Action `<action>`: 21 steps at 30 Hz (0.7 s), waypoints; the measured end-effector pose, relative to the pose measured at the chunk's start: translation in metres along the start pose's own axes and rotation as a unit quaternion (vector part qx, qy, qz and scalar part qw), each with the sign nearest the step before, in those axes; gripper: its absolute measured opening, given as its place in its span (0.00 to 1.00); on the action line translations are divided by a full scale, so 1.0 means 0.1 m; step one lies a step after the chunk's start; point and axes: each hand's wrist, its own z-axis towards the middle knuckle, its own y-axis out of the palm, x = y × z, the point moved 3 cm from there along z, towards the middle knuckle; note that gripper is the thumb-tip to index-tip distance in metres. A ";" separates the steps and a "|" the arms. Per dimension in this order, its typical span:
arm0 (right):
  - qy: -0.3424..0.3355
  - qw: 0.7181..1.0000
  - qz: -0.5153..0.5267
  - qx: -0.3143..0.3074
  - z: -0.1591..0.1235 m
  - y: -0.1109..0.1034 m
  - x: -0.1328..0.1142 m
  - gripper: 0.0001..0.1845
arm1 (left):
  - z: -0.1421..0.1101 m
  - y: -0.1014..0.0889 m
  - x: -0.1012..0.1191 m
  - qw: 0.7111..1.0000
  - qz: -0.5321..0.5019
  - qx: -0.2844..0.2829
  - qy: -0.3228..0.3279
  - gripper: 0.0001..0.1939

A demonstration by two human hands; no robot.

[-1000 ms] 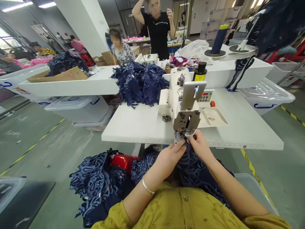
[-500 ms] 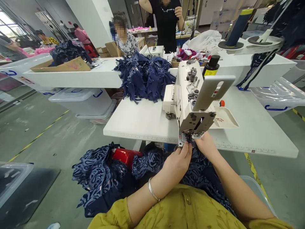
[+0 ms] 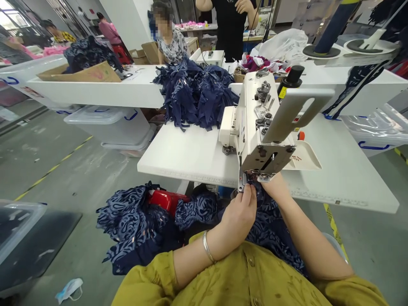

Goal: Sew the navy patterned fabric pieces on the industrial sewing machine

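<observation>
My left hand [image 3: 240,214], with a silver bangle at its wrist, has its fingers closed on the edge of a navy patterned garment [image 3: 270,229] at the front of a cream sewing machine [image 3: 255,114]. Its fingertips are just below the needle area. My right hand [image 3: 276,187] reaches in from the right beside the machine head, close to the same cloth. The machine head hides its fingers, so its grip does not show. The garment hangs from the machine down over my lap. Its edge under the needle is mostly hidden.
A heap of navy pieces [image 3: 197,93] lies behind the machine on the white table [image 3: 188,148]. More patterned garments [image 3: 134,225] drape over a red stool [image 3: 167,200] at left. A small tray [image 3: 306,155] is to the right. Lidded bins [image 3: 108,131] stand beneath; people work beyond.
The view has tilted and shifted slightly, bringing a face mask on the floor further into sight. Both hands stay at the needle area with the cloth, with little visible movement.
</observation>
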 end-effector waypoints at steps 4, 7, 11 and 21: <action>-0.006 1.000 0.005 0.007 0.00 0.01 0.05 0.20 | 0.01 0.05 0.02 1.000 -0.001 -0.002 -0.008 0.21; 0.000 1.000 -0.006 0.012 0.00 0.01 0.06 0.19 | 0.01 0.09 0.02 1.000 -0.005 0.005 -0.006 0.21; 0.010 1.000 0.017 -0.008 0.01 0.02 0.05 0.19 | 0.03 0.09 0.03 1.000 0.004 0.003 -0.006 0.20; -0.010 0.998 0.058 0.006 0.00 0.04 0.00 0.20 | 0.06 0.08 0.03 1.000 0.014 0.010 -0.019 0.20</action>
